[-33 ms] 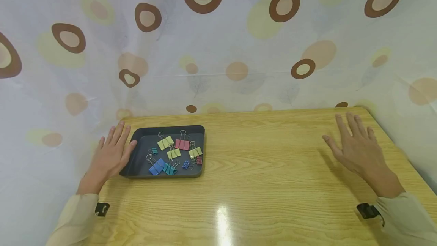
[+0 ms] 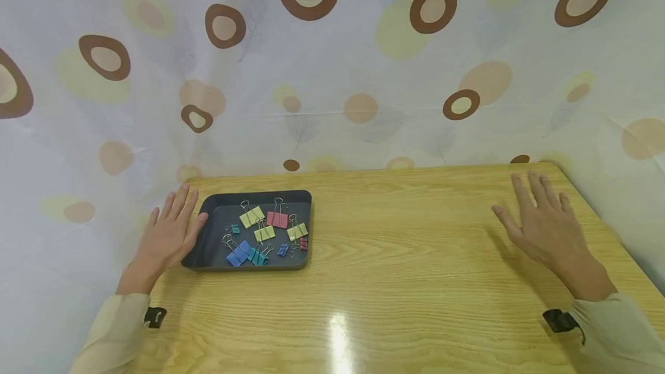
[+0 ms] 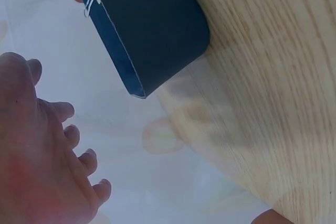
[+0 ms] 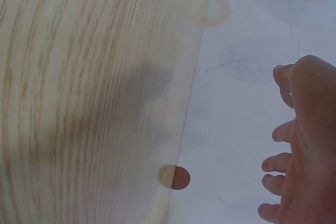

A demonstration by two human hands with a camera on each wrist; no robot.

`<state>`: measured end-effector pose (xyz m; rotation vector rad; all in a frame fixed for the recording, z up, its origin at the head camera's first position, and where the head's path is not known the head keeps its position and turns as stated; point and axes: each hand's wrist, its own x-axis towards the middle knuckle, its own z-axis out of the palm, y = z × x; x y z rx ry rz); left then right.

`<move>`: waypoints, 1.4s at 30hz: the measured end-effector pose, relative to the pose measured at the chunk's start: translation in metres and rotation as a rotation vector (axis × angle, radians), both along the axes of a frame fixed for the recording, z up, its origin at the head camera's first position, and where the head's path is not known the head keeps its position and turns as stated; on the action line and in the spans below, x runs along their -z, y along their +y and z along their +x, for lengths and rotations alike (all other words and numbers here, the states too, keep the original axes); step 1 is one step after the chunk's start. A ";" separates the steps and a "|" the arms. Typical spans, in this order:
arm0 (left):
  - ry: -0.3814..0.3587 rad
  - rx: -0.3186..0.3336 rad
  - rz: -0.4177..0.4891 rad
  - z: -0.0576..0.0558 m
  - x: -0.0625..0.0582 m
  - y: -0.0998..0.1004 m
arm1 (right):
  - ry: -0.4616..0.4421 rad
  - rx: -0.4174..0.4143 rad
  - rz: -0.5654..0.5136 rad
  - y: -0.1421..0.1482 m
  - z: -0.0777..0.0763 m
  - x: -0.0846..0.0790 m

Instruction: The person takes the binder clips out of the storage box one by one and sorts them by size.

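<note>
A dark grey tray (image 2: 208, 254) stands on the left side of the table. In it lie several binder clips: yellow ones such as this yellow clip (image 2: 251, 217), a large pink clip (image 2: 277, 220), a blue clip (image 2: 237, 254) and a teal clip (image 2: 258, 257), plus smaller ones. My left hand (image 2: 165, 241) is raised at the tray's left side, fingers spread and holding nothing; the left wrist view shows a gap between the hand (image 3: 37, 156) and the tray wall (image 3: 157, 30). Far to the right, my right hand (image 2: 550, 232) hovers over the table with extended fingers and nothing in it.
The wood-grain table (image 2: 405, 247) stretches between the hands. A patterned curtain (image 2: 337, 62) hangs behind the table and along both sides. Dark straps, one being this right strap (image 2: 560, 321), sit at both wrists below light sleeves.
</note>
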<state>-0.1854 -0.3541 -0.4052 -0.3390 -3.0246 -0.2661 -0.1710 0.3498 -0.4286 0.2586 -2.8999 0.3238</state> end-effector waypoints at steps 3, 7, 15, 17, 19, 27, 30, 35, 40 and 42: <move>-0.001 -0.001 -0.001 0.000 -0.001 0.000 | -0.004 0.001 -0.001 0.000 0.002 0.001; 0.006 -0.011 -0.003 -0.002 -0.003 0.001 | 0.000 -0.010 0.001 -0.001 0.003 0.004; 0.008 -0.025 -0.009 -0.003 -0.002 0.002 | -0.024 -0.010 0.004 -0.001 0.005 0.006; 0.003 -0.022 -0.009 -0.003 -0.001 0.002 | -0.031 -0.011 0.002 -0.001 0.005 0.006; 0.002 -0.019 -0.007 -0.002 0.000 0.002 | -0.032 -0.012 -0.002 -0.001 0.005 0.007; 0.002 0.017 0.000 0.007 0.007 -0.004 | -0.010 -0.014 0.001 -0.003 0.006 0.009; -0.012 0.031 0.001 0.016 0.011 -0.007 | 0.017 -0.024 -0.002 -0.005 0.007 0.009; -0.008 0.066 0.016 0.036 0.019 -0.014 | 0.053 -0.049 -0.013 -0.011 0.010 0.007; -0.036 0.080 0.054 0.055 0.032 -0.021 | 0.081 -0.063 -0.013 -0.017 0.013 0.004; -0.049 0.081 0.068 0.060 0.036 -0.023 | 0.095 -0.074 -0.016 -0.019 0.014 0.002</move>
